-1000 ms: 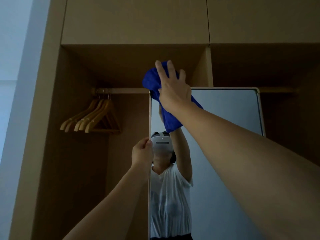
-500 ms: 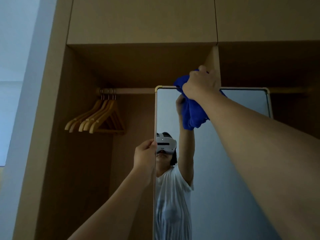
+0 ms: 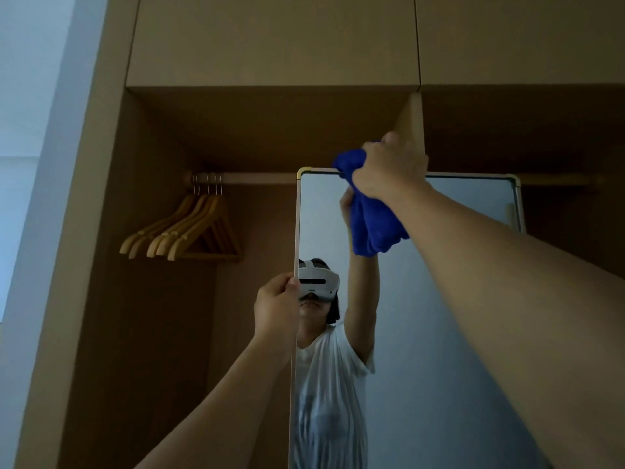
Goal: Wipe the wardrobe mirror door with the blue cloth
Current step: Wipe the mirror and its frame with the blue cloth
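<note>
The mirror door stands tall in the wardrobe, with a thin pale frame and brass corners. My right hand grips the bunched blue cloth against the mirror's top rail, and the cloth hangs down over the upper glass. My left hand holds the mirror's left edge lower down, fingers curled round the frame. The glass reflects a person in a white shirt and a headset.
Several wooden hangers hang on the rail in the open wardrobe bay to the left. A vertical divider panel stands just behind my right hand. Closed cabinet doors run above. A pale wall lies at far left.
My right hand has moved rightward along the mirror's top edge and curled into a fist around the cloth; a second ago its fingers were spread. My left hand keeps its hold on the edge.
</note>
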Tool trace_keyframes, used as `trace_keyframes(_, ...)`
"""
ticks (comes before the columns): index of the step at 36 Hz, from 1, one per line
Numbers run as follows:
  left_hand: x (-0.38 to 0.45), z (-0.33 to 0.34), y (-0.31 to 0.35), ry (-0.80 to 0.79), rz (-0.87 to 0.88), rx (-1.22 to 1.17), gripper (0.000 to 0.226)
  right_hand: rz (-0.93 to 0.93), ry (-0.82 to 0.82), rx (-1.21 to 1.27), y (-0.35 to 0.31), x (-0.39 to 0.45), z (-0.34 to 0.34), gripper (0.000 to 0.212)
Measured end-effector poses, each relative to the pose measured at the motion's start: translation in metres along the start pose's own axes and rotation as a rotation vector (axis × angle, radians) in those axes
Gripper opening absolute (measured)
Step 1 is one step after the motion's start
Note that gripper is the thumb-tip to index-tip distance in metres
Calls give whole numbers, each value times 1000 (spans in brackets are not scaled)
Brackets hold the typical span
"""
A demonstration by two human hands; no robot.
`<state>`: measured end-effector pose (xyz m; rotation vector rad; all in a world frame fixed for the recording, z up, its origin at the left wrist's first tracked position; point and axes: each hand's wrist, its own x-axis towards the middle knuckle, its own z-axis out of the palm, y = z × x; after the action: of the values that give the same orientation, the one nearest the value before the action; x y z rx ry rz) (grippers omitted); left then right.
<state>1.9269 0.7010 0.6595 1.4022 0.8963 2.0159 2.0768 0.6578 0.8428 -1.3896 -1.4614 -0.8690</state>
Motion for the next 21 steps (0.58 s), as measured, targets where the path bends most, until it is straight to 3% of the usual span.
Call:
trace_keyframes(6, -1, 3, -1, 23, 11, -21, 42, 12, 60, -25, -7, -11, 4, 36)
trace_keyframes(13, -7, 3, -3, 21, 123, 36, 43, -89, -38, 36, -44, 4, 0, 39)
trace_keyframes(21, 4, 4, -14, 6, 114, -29, 44, -19, -56, 76, -10, 11, 4, 49)
